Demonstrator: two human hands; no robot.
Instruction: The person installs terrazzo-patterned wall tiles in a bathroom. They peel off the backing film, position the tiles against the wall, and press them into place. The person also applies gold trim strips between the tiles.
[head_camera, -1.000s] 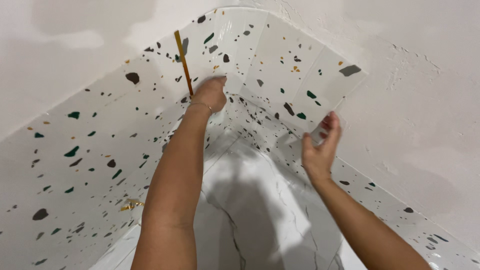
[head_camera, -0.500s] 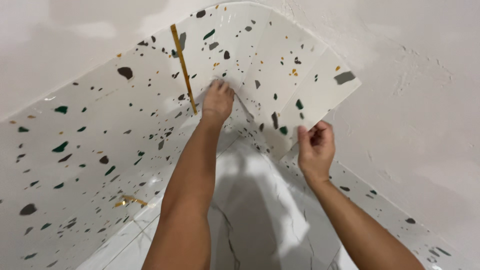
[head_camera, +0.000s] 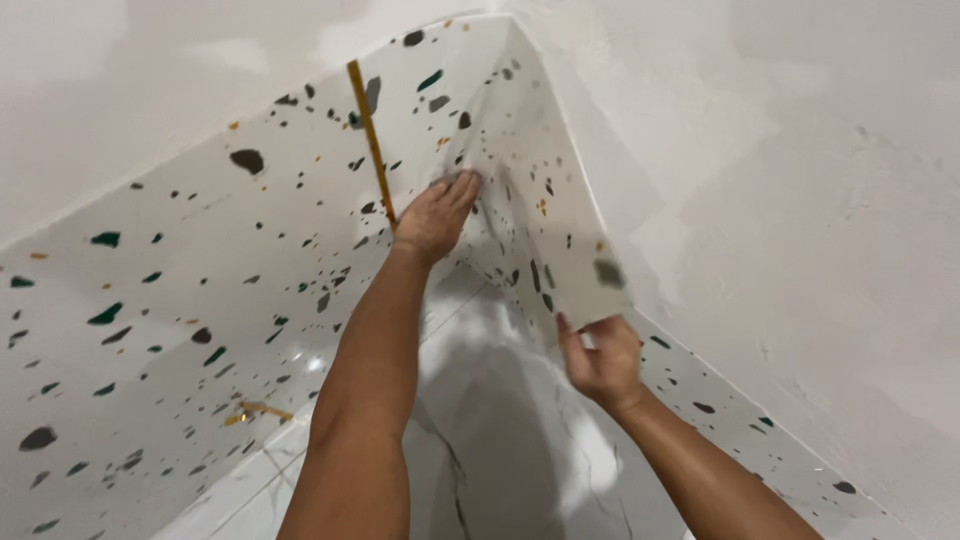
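A loose white tile (head_camera: 535, 160) speckled with dark, green and orange chips stands upright in the corner, leaning toward the right wall. My left hand (head_camera: 437, 215) reaches up and presses on the tile's left edge, just right of a thin yellow strip (head_camera: 370, 140) that runs down the tiled left wall (head_camera: 180, 300). My right hand (head_camera: 603, 358) grips the tile's lower corner from below, fingers curled round its edge.
Bare white plaster wall (head_camera: 800, 200) rises on the right above a low speckled skirting band (head_camera: 740, 410). A glossy white marbled floor (head_camera: 510, 440) lies below, between my arms. A small gold-coloured piece (head_camera: 250, 410) sits at the foot of the left wall.
The tile has swung from facing me to lying nearly against the right wall. My right hand dropped lower with its corner; my left hand stayed on the tile's left edge.
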